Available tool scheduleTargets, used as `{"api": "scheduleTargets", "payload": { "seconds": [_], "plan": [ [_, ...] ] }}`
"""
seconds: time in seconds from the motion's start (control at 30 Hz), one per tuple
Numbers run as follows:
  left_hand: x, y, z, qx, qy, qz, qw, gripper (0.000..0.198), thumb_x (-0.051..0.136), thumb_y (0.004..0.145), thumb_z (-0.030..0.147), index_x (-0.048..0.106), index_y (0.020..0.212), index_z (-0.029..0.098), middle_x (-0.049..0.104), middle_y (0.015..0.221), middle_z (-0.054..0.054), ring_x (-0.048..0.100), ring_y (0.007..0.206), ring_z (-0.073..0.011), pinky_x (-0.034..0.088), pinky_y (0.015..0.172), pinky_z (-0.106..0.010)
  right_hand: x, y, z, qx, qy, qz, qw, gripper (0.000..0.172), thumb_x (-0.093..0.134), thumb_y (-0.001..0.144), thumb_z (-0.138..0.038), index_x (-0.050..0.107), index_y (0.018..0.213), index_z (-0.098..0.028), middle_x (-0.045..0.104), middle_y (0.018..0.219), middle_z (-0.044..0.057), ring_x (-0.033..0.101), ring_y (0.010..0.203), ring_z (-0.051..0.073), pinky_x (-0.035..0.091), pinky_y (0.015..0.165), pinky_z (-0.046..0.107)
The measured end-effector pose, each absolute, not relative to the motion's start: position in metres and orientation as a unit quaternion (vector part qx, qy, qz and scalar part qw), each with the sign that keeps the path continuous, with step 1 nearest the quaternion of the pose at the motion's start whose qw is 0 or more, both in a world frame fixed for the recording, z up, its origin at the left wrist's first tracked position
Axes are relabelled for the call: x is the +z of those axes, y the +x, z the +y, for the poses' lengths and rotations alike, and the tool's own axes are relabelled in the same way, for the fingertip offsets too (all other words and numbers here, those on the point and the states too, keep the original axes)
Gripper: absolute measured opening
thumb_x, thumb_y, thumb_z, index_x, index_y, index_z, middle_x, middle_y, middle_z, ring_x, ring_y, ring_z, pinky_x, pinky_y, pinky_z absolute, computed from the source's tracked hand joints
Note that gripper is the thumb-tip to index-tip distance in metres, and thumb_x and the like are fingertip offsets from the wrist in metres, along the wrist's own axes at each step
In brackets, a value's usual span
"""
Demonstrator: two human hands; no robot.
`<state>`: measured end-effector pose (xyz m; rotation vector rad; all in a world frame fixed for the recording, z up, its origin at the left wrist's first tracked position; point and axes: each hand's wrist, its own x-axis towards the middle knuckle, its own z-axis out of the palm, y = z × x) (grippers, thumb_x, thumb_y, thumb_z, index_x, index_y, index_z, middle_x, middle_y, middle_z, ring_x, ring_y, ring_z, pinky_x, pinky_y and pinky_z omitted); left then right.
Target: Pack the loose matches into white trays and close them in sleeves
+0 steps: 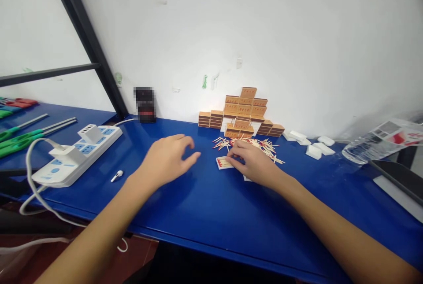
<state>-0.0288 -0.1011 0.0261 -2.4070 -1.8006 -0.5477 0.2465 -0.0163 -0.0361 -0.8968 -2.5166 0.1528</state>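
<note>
My left hand hovers over the blue table with thumb and fingers apart and nothing between them. My right hand is closed, its fingertips pinched at the right side of a small white matchbox tray. A few red-tipped matches lie in that tray. Whatever is between the right fingertips is too small or hidden to make out. Behind that hand spreads a loose pile of matches. Another white piece shows partly from under the right hand.
Stacked matchboxes stand against the wall behind the pile. Several white trays and a plastic bottle lie at right. On the left are a power strip, a white earbud, green-handled screwdrivers and a dark box.
</note>
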Motion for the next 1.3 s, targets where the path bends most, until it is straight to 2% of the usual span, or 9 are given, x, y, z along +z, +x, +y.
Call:
{"api": "scheduleTargets", "payload": {
  "seconds": [0.1, 0.3, 0.4, 0.53, 0.9, 1.0, 1.17, 1.23, 1.3],
  "plan": [
    [0.019, -0.008, -0.059, -0.192, -0.841, -0.502, -0.056, 0.037, 0.067, 0.091, 0.056, 0.071, 0.102, 0.021, 0.070, 0.088, -0.003, 0.063, 0.078, -0.0187, 0.044, 0.068, -0.032, -0.032, 0.249, -0.013, 0.052, -0.344, -0.903, 0.250, 0.016, 0.058, 0.101, -0.025, 0.068, 0.089, -0.020, 0.063, 0.095, 0.008, 0.061, 0.089, 0.022, 0.047, 0.080, 0.035],
    [-0.025, 0.002, -0.042, -0.249, -0.849, -0.458, -0.088, 0.053, 0.079, 0.077, 0.064, 0.070, 0.106, 0.020, 0.068, 0.099, -0.006, 0.063, 0.093, -0.0243, 0.052, 0.082, -0.039, -0.022, 0.252, 0.012, 0.077, -0.414, -0.874, 0.242, 0.011, 0.065, 0.096, -0.028, 0.073, 0.093, -0.021, 0.067, 0.095, 0.007, 0.063, 0.083, 0.021, 0.047, 0.074, 0.033],
    [-0.036, 0.005, -0.045, -0.264, -0.857, -0.435, -0.084, 0.048, 0.079, 0.079, 0.060, 0.070, 0.104, 0.020, 0.068, 0.100, -0.005, 0.062, 0.094, -0.0241, 0.052, 0.086, -0.040, -0.016, 0.244, 0.021, 0.074, -0.438, -0.869, 0.217, 0.015, 0.067, 0.093, -0.030, 0.073, 0.085, -0.020, 0.070, 0.092, 0.008, 0.063, 0.078, 0.020, 0.045, 0.069, 0.033],
    [-0.040, 0.006, -0.042, -0.274, -0.865, -0.410, -0.098, 0.033, 0.078, 0.083, 0.049, 0.071, 0.097, 0.020, 0.067, 0.096, -0.005, 0.061, 0.090, -0.0225, 0.051, 0.084, -0.039, -0.009, 0.228, 0.021, 0.097, -0.500, -0.848, 0.150, 0.024, 0.069, 0.089, -0.031, 0.068, 0.068, -0.020, 0.071, 0.074, 0.006, 0.061, 0.064, 0.018, 0.036, 0.057, 0.031],
    [-0.036, 0.000, -0.039, -0.272, -0.859, -0.416, -0.124, 0.026, 0.078, 0.083, 0.044, 0.073, 0.095, 0.021, 0.066, 0.094, -0.004, 0.060, 0.089, -0.0217, 0.051, 0.082, -0.037, -0.010, 0.214, 0.020, 0.088, -0.532, -0.833, 0.125, 0.036, 0.063, 0.080, -0.014, 0.050, 0.048, -0.022, 0.052, 0.048, 0.002, 0.048, 0.050, 0.014, 0.025, 0.050, 0.031],
    [-0.035, -0.002, -0.038, -0.270, -0.859, -0.419, -0.120, 0.026, 0.078, 0.084, 0.044, 0.073, 0.095, 0.021, 0.066, 0.093, -0.004, 0.060, 0.089, -0.0220, 0.051, 0.082, -0.037, -0.009, 0.220, 0.016, 0.093, -0.524, -0.835, 0.140, 0.030, 0.061, 0.082, -0.015, 0.054, 0.054, -0.021, 0.059, 0.054, 0.003, 0.052, 0.053, 0.015, 0.030, 0.052, 0.030],
    [-0.036, -0.002, -0.037, -0.271, -0.861, -0.414, -0.120, 0.026, 0.077, 0.084, 0.044, 0.073, 0.095, 0.021, 0.066, 0.092, -0.004, 0.060, 0.089, -0.0224, 0.050, 0.081, -0.037, -0.009, 0.235, 0.002, 0.178, -0.484, -0.825, 0.230, 0.003, 0.062, 0.085, -0.021, 0.064, 0.082, -0.021, 0.070, 0.073, 0.002, 0.059, 0.061, 0.015, 0.041, 0.057, 0.028],
    [-0.037, -0.002, -0.036, -0.272, -0.863, -0.410, -0.116, 0.027, 0.078, 0.084, 0.045, 0.073, 0.095, 0.021, 0.067, 0.092, -0.004, 0.060, 0.088, -0.0224, 0.050, 0.082, -0.037, -0.011, 0.237, -0.003, 0.241, -0.446, -0.821, 0.261, 0.003, 0.063, 0.085, -0.024, 0.064, 0.086, -0.021, 0.069, 0.074, 0.001, 0.058, 0.062, 0.015, 0.043, 0.058, 0.027],
    [-0.038, -0.002, -0.035, -0.270, -0.865, -0.407, -0.112, 0.027, 0.078, 0.083, 0.045, 0.073, 0.096, 0.021, 0.066, 0.092, -0.004, 0.060, 0.088, -0.0224, 0.050, 0.082, -0.037, -0.013, 0.235, -0.006, 0.274, -0.424, -0.820, 0.271, 0.013, 0.063, 0.085, -0.023, 0.066, 0.097, -0.020, 0.067, 0.076, 0.000, 0.057, 0.062, 0.014, 0.044, 0.059, 0.028]
  ]
}}
